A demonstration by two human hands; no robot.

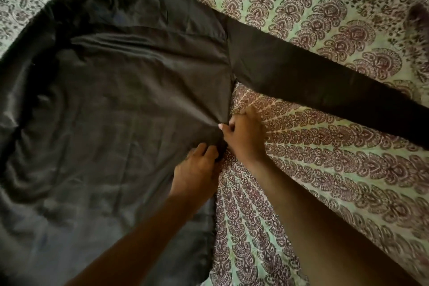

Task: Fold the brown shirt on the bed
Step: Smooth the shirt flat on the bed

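Across the bed (325, 169), covered by a green sheet printed with maroon fan-shaped motifs, lies a dark brown long-sleeved shirt (116, 100) of smooth fabric, spread flat with its collar end pointing away from the person. Its body fills the left half of the view, wrinkled in soft ridges, and its lower hem runs off the bottom edge. One long sleeve (313, 81) stretches straight out to the right over the patterned sheet, reaching the right border of the view. The other sleeve is hard to make out along the dark left side.

Both hands meet at the shirt's right side seam, below the armpit. The left hand (197, 169) rests on the cloth with fingers curled down, gripping the edge of the fabric. The right hand (243, 137), just beside it and slightly farther from the person, pinches the same edge between thumb and curled fingers, drawing creases that radiate into the shirt's body.
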